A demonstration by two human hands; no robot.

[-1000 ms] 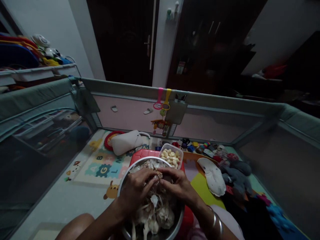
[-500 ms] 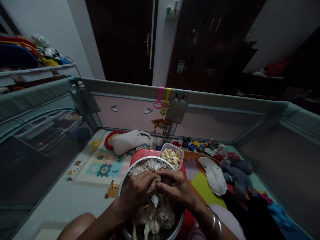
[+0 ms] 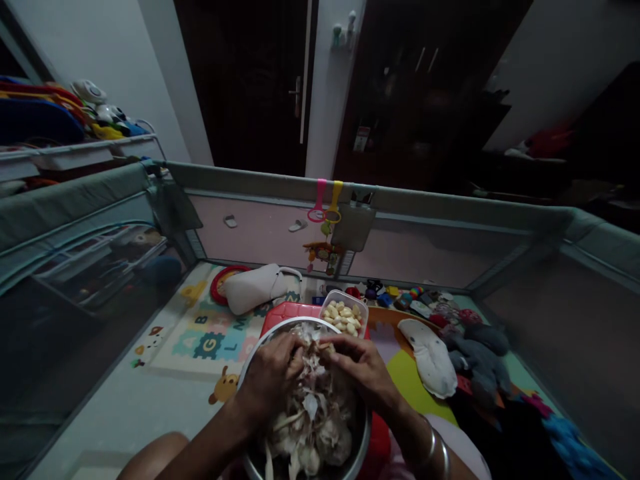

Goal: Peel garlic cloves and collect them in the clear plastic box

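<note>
- Both hands work over the steel bowl, which is heaped with garlic skins and bulbs.
- The left hand and right hand pinch one garlic clove between their fingertips at the bowl's far rim.
- Peeling goes best with the clove kept low over the bowl, so skins fall inside.
- The tub of peeled cloves sits just beyond that rim, on the red stool; there is little free room there.

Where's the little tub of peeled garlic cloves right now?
The tub of cloves sits just beyond the steel bowl, past the right hand, on the red tray.
</note>
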